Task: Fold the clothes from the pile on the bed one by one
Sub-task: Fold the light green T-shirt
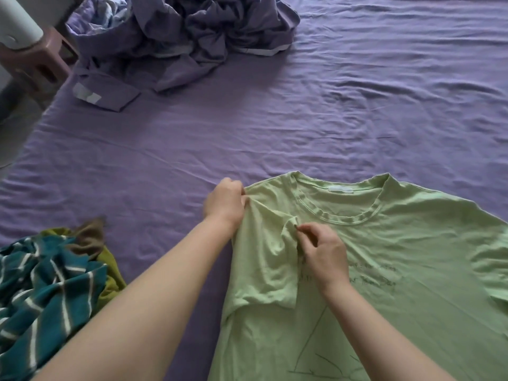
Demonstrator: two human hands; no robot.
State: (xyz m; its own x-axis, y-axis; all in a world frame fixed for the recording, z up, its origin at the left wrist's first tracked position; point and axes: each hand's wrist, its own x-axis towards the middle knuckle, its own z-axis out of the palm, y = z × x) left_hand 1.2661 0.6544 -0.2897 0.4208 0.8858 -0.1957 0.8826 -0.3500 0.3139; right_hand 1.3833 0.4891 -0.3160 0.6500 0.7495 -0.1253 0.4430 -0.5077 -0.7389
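Right hand (323, 253) and left hand (226, 202) pinch the green T-shirt (398, 270), collar pointing away.

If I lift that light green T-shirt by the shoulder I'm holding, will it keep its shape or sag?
The light green cotton T-shirt will probably sag: it already bunches where the left hand grips its shoulder and the right hand pinches a fold. It looks thin, so likely light. On the wrinkled purple bedsheet, it may drag rather than slide.

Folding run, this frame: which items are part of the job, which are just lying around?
Job:
- green T-shirt, spread on the bed, both hands gripping it
- left hand at the shoulder
- right hand pinching the sleeve fabric
- clothes pile, teal striped on top

Lying about:
- crumpled purple bedding
- pink stool
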